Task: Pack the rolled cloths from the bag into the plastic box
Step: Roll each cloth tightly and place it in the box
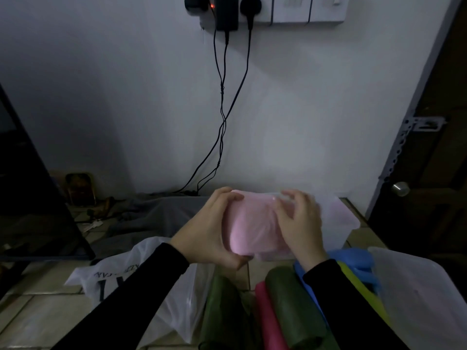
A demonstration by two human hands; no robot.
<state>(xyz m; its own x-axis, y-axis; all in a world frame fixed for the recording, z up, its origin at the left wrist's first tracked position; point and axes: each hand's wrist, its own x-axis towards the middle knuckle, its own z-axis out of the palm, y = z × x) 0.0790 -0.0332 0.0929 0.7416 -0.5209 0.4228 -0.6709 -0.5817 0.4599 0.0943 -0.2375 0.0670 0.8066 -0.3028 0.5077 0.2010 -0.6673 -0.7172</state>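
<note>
- Two hands hold one pink roll [249, 224]: your left hand [211, 231] wraps its left side, fingers over the top and thumb underneath, and your right hand [300, 221] presses on its right side with the fingers spread over the cloth.
- You have the roll in the air, above the near rim of the clear box [346, 223], which sits on the floor just beyond your hands.
- Its long axis appears to run roughly left to right across your view, and the box seems to lie much the same way, so I judge little turning is needed.
- From the grip, the box lies ahead, down and slightly to the right; your right hand is the nearer one to its opening, so it would likely lead.
- Something pink shows through the far wall of the box; whether that is cloth already packed I cannot tell.
- More rolls wait near you: two dark green [290, 306], one red [267, 319], with blue [353, 261] and yellow-green [361, 294] under your right sleeve.
- Your white bag [131, 279] lies slack on the tiles to the left, beneath your left forearm.
- One clear lid or second tub [424, 299] stands at lower right; which it is I cannot tell.
- Judged from the waiting rolls, packing is at an early or middle stage.
</note>
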